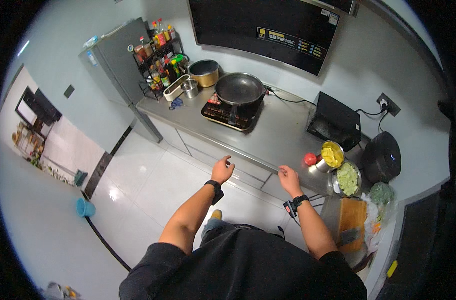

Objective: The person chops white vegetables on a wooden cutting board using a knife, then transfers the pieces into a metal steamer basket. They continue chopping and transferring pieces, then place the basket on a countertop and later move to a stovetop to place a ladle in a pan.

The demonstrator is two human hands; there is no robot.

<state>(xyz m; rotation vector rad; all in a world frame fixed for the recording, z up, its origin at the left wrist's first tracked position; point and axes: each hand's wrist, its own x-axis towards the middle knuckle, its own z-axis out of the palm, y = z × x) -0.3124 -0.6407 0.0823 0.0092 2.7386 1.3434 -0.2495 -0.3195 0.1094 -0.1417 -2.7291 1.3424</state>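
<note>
My left hand [223, 170] hangs in the air before the counter's front edge, empty, with thumb and fingers apart. My right hand [289, 179] is at the same edge further right, its fingers loosely bent and nothing seen in them. Beyond them, a black wok [239, 89] rests on an induction cooker [222, 117], its handle pointing towards me. To the right of my right hand lies a red tomato [309, 159]. Beside it are a metal bowl of yellow slices [332, 155] and a bowl of chopped pale green vegetable [347, 179].
A gold pot [204, 73], a small steel cup [190, 88], blue-handled scissors [176, 103] and a bottle rack [156, 56] stand left on the steel counter [284, 123]. At right are a black box-shaped appliance [334, 120], a dark rounded appliance [381, 157] and a cutting board with a cleaver [351, 221].
</note>
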